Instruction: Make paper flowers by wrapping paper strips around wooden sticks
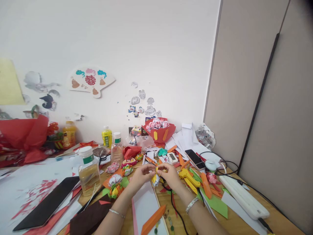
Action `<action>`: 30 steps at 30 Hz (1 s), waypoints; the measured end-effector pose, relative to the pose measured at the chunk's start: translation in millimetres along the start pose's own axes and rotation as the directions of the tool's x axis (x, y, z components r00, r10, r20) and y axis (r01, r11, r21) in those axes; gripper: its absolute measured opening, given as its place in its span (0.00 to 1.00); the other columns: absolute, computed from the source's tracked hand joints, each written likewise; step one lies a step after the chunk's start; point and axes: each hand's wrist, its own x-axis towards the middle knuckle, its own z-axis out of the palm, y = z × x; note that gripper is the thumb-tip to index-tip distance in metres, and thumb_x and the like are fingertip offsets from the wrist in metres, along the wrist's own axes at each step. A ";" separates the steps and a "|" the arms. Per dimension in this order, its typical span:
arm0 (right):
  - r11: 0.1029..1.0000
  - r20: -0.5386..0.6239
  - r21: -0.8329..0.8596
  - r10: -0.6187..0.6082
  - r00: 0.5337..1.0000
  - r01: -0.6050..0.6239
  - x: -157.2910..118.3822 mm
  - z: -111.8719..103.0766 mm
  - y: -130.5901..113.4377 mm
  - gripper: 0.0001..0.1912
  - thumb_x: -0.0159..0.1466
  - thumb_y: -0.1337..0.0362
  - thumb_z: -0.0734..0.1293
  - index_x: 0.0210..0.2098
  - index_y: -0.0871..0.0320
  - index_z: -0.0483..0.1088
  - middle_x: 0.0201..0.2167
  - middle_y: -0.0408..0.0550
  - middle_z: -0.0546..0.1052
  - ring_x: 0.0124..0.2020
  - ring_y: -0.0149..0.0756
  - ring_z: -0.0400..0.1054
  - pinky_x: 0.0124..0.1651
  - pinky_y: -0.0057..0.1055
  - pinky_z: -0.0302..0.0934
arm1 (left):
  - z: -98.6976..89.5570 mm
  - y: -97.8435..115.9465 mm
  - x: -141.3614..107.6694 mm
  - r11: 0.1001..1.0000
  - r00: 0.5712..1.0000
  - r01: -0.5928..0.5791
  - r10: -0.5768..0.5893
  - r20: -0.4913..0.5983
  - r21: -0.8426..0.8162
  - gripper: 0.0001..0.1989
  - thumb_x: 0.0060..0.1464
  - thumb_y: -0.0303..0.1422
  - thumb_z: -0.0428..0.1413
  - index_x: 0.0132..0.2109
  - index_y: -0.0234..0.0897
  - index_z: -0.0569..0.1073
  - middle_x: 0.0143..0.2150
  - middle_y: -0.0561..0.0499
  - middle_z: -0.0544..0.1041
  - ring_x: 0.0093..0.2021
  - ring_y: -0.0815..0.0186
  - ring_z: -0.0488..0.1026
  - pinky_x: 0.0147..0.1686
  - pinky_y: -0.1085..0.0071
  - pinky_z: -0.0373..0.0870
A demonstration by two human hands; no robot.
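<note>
Left hand (144, 173) and right hand (169, 173) are both fingertip-pinching this little yellow-and-white paper piece (156, 180) mid-bench (236, 223), probably because it's too tiny for a fuller grip, with the yellow glue gun (189, 179) lying handily off to the right.

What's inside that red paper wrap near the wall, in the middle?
Pink-and-white paper flowers fill the open top of the red wrap. Its front hides the lower inside, so any stems cannot be seen.
</note>
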 end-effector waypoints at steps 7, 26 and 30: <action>0.999 -0.022 -0.027 -0.044 0.999 0.043 -4.2 2.4 -7.9 0.08 0.53 0.68 0.65 0.33 0.57 0.71 0.32 0.46 0.75 0.36 0.37 0.69 0.39 0.31 0.62 | 6.5 4.0 -1.4 0.988 0.993 -0.060 0.074 -0.097 0.145 0.11 0.43 0.39 0.58 0.32 0.36 0.76 0.33 0.47 0.77 0.34 0.63 0.72 0.33 0.71 0.67; 0.977 -0.078 -0.106 -0.196 0.977 0.188 -6.8 -0.7 -15.0 0.05 0.55 0.68 0.64 0.31 0.56 0.70 0.32 0.44 0.73 0.37 0.36 0.67 0.41 0.31 0.59 | 7.9 8.6 -4.1 0.953 0.946 -0.196 0.246 -0.210 0.230 0.05 0.44 0.33 0.57 0.31 0.37 0.74 0.31 0.50 0.77 0.33 0.64 0.72 0.33 0.71 0.67; 0.963 -0.059 -0.137 -0.244 0.968 0.234 -5.9 -2.7 -15.5 0.03 0.56 0.68 0.64 0.30 0.56 0.70 0.30 0.44 0.73 0.36 0.35 0.66 0.40 0.30 0.59 | 7.9 9.2 -3.4 0.952 0.943 -0.217 0.261 -0.205 0.216 0.05 0.44 0.33 0.57 0.30 0.37 0.74 0.30 0.50 0.76 0.33 0.64 0.72 0.32 0.72 0.67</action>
